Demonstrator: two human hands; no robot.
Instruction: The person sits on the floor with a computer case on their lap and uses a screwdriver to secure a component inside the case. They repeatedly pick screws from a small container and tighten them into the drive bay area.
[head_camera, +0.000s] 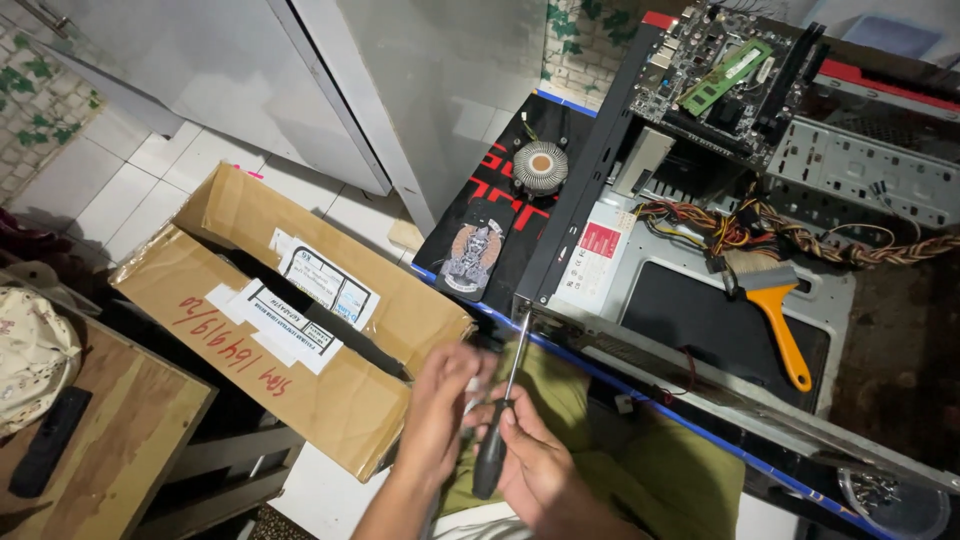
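Right hand (545, 470): gripped a black-handled screwdriver (503, 415), its tip at the open computer case (700, 385) edge.
Left hand (440, 405): fingers curled beside the shaft; hold unclear.
Nearby: cardboard box (290, 320).

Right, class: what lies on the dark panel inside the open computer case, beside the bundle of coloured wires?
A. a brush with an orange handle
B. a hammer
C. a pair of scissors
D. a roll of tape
A: a brush with an orange handle lies on the dark panel inside the computer case.

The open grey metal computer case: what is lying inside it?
Inside the open grey metal computer case lie an orange-handled brush and a braided bundle of coloured wires. Anything beneath the black panel is covered.
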